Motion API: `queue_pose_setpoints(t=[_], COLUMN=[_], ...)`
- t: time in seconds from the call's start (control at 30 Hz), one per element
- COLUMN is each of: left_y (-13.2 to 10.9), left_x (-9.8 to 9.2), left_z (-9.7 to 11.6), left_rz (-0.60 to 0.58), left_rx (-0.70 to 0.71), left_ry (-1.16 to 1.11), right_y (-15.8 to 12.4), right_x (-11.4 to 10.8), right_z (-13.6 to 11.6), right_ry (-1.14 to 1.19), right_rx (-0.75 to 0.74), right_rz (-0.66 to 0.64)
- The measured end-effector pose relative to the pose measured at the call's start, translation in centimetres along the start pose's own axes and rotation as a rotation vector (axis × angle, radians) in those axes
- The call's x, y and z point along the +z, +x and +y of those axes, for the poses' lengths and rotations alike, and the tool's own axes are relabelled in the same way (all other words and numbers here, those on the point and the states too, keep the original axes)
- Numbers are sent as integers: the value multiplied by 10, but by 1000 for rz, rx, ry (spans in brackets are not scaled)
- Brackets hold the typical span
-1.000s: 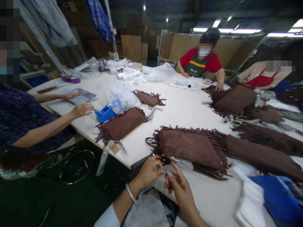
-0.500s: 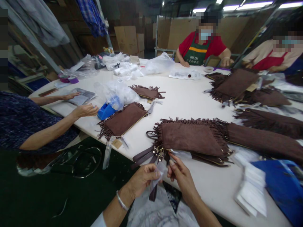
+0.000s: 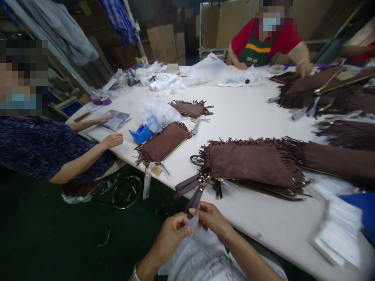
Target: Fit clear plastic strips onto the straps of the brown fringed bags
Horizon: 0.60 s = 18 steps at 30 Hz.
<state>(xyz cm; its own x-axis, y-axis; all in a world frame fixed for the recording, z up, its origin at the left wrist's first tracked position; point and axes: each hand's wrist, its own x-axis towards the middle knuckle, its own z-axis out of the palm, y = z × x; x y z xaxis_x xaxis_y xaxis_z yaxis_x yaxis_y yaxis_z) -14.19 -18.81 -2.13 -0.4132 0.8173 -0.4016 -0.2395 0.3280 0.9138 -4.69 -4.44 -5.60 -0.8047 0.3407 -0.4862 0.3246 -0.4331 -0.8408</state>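
My left hand (image 3: 175,236) is closed, pinching a small clear plastic sleeve (image 3: 192,223) over the table's front edge. Against it, my right hand (image 3: 213,220) has its fingers pinched on a brown wrist strap (image 3: 195,200), right at the sleeve. Whether the strap is inside the sleeve is hidden by the fingers. The strap hangs from a gold clasp at the corner of a stack of brown fringed suede pouches (image 3: 246,163). More brown straps (image 3: 187,184) lie beside it, reaching over the edge.
Another fringed pouch (image 3: 166,143) lies left, near a blue tape dispenser (image 3: 142,134). White folded sleeves (image 3: 340,230) are stacked at right. A co-worker (image 3: 76,152) sits at left, another (image 3: 263,43) stands across the white table (image 3: 243,113). Plastic bags (image 3: 205,70) lie at the back.
My right hand has moved from the clasp area down and left to meet my left hand at the sleeve. The view has shifted; the co-worker across now touches the far pouches.
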Motion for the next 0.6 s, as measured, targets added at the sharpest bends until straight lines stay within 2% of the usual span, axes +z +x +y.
queue_pose_setpoints(t=[0.07,0.17,0.27,0.47,0.6], left_y=[-8,-18,-26,-23,-16], left_x=[-9,-25,-34,-30,-27], left_z=[-2,-9,-16,-17,-15], left_rz=[61,163,210,207,173], left_rx=[15,-12,-67,-41,-73], left_ry=[41,82,107,-3,-9], right_y=[1,0,-3,-9,-13], right_x=[1,0,1,5,2], right_z=[-5,-13,-20,-24,-26], right_ry=[50,168,260,343,376], right_rx=[-9,-62,-99,-83,-47], right_rz=[0,80,120,80,77])
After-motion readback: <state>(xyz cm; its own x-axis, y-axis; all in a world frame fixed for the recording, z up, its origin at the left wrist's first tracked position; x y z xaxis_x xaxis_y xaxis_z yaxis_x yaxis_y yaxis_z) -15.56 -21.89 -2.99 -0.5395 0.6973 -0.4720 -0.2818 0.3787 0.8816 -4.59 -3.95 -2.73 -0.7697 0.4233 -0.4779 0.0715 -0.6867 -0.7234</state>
